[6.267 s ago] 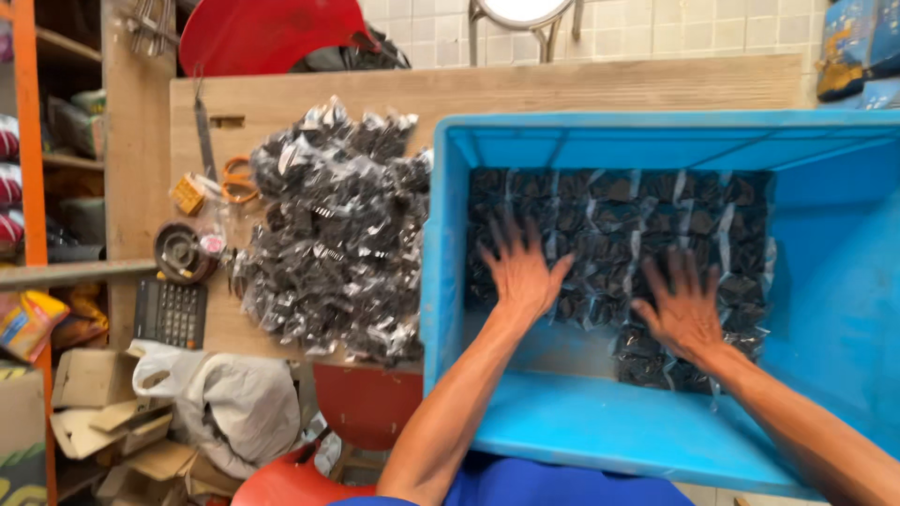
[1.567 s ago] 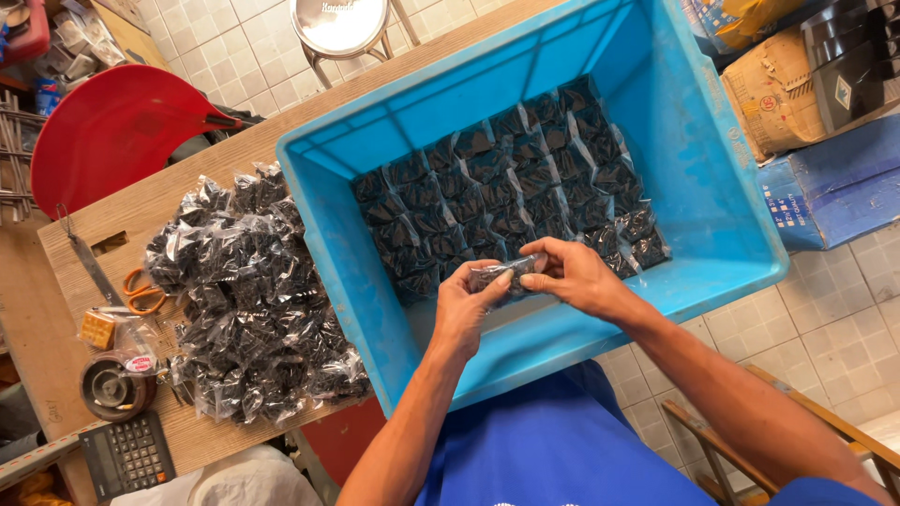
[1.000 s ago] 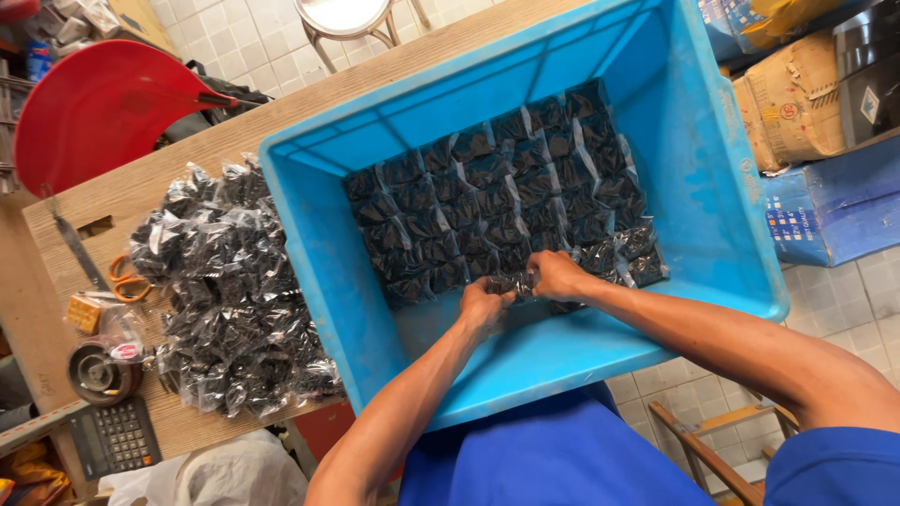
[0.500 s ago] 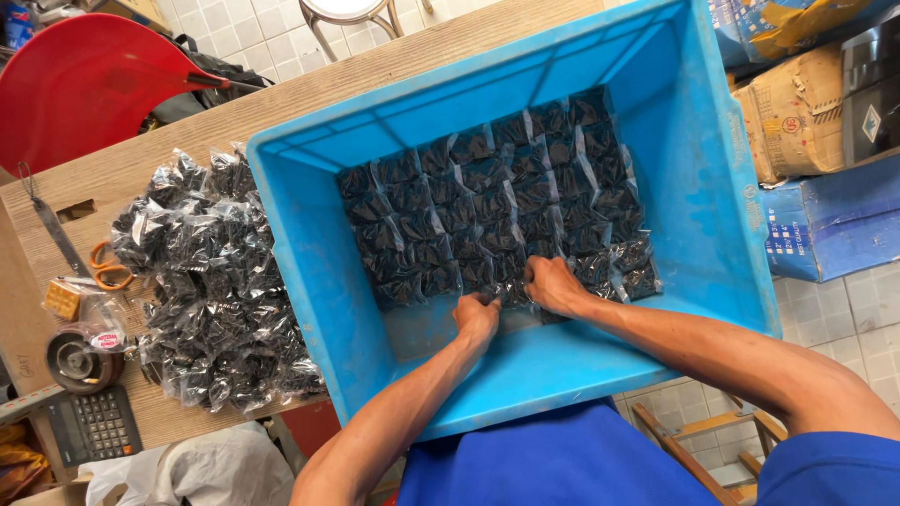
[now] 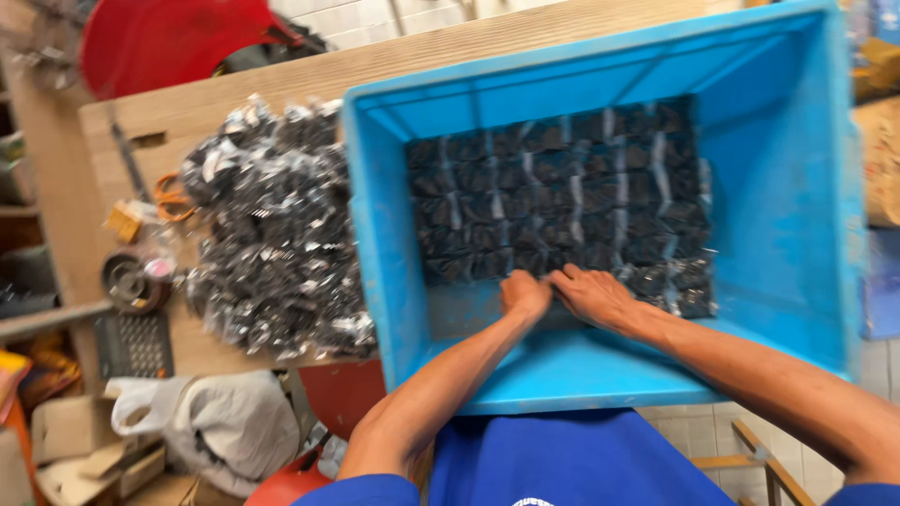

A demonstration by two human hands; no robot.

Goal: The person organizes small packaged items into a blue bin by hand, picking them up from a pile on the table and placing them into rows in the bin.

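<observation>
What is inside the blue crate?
The crate holds rows of small dark packets. Both hands press on the front row, hiding what lies under them.

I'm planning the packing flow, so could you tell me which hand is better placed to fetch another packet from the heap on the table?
Probably the left hand. It is nearer the heap of packets beside the blue crate, while the right hand would have to cross over it.
</observation>
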